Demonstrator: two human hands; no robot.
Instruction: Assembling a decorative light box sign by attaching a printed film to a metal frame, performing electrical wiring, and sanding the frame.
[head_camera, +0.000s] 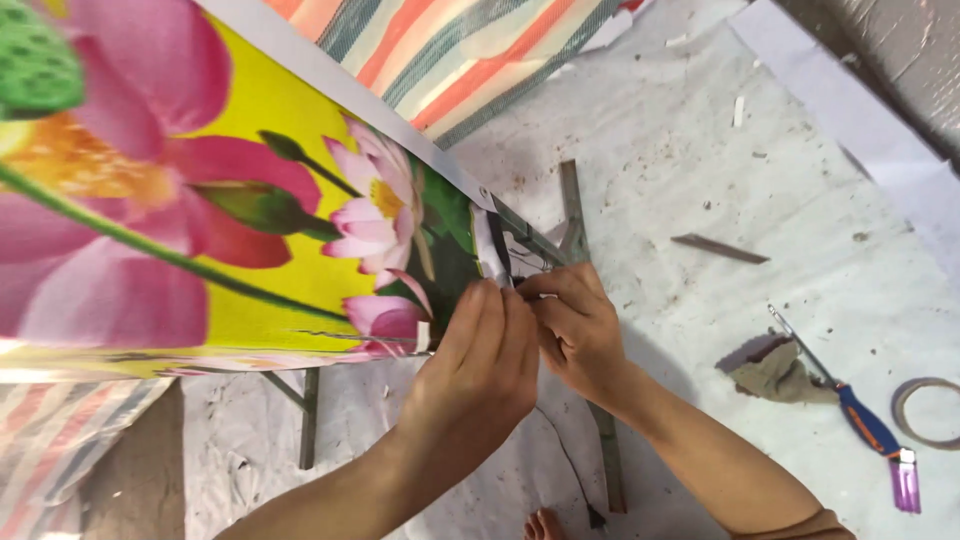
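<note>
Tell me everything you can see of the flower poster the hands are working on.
The flower poster is a large glossy printed sheet: pink lotus blooms, green stems, buds and a seed pod on a yellow ground, with a pale border along its upper edge. It slopes across the left of the view, above the dusty white sheet on the floor. The left hand and right hand pinch its right corner, which is curled and creased.

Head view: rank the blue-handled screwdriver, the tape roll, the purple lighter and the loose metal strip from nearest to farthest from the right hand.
From the right hand:
1. Loose metal strip, up and to its right.
2. Blue-handled screwdriver, to its right on the sheet.
3. Purple lighter and tape roll, at the right edge: too close to call.
</note>
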